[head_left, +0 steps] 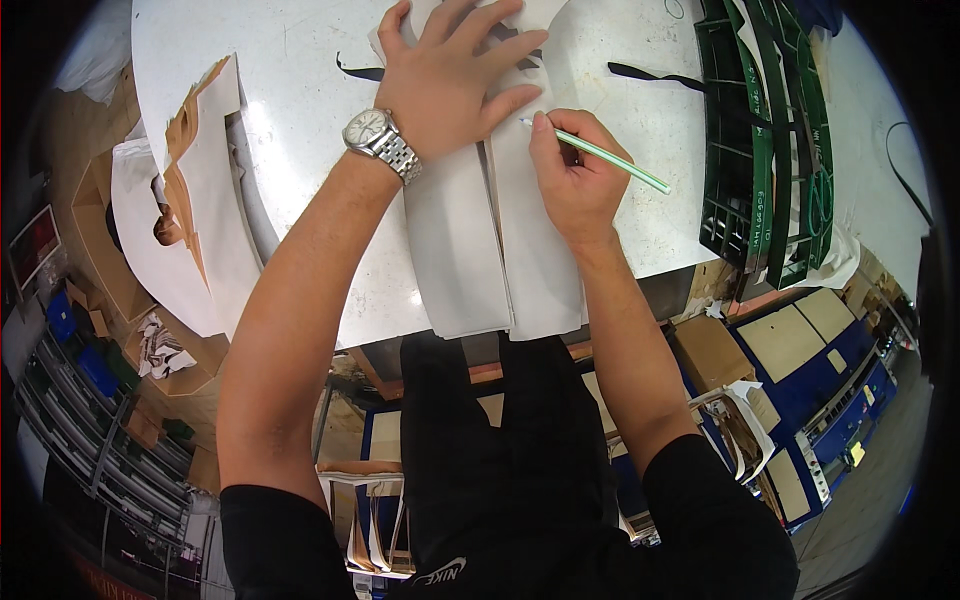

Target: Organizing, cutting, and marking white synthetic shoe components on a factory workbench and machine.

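Two long white paper pieces [455, 250] lie side by side on the white tabletop [310, 120], with a narrow gap between them. Their near ends hang a little over the table's front edge. My left hand [445, 85] rests flat on the far part of the paper, its fingers spread. In a pinch grip, my right hand [580, 178] holds a slim green-and-white pen [628, 172]. Its tip is at the right-hand piece, close to my left thumb. A dark strip [360, 72] shows beside the left hand; what it belongs to is hidden under the hand.
Green plastic racks [735, 150] stand at the table's right, with a black strap [655, 76] reaching toward the paper. Bent white and brown card sheets [200, 190] stand at the left edge. A cardboard box [110, 240] sits beyond them. Below are shelves with blue bins [790, 350].
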A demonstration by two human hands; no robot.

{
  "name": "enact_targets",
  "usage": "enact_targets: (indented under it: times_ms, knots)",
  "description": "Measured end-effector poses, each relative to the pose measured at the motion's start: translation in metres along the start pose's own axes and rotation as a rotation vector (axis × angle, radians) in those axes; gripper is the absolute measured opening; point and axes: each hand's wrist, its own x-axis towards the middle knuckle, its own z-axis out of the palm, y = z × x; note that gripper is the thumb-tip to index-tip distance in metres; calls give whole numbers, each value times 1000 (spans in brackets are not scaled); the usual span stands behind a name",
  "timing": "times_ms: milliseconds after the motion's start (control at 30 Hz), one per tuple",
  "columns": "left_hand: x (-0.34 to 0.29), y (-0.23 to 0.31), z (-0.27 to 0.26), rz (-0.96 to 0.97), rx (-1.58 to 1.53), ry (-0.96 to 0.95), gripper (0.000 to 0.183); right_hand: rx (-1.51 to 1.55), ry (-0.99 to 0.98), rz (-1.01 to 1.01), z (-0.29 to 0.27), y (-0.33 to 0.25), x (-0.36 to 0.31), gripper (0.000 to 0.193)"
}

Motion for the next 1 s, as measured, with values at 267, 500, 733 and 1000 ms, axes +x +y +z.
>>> enact_targets:
  times_ms: [267, 500, 733, 1000]
  knots:
    - [17, 21, -37, -248, 72, -478, 56, 17, -1, 0, -1, -2, 0, 8]
    - [16, 22, -36, -178, 194, -423, 52, -6, 135, 88, -47, -6, -37, 6]
    - [2, 10, -28, -159, -18, -434, 56, -344, 198, 328, -172, -55, -191, 4]
    - [7, -23, 5, 94, 355, -492, 67, -606, 363, 724, -226, -176, -430, 14]
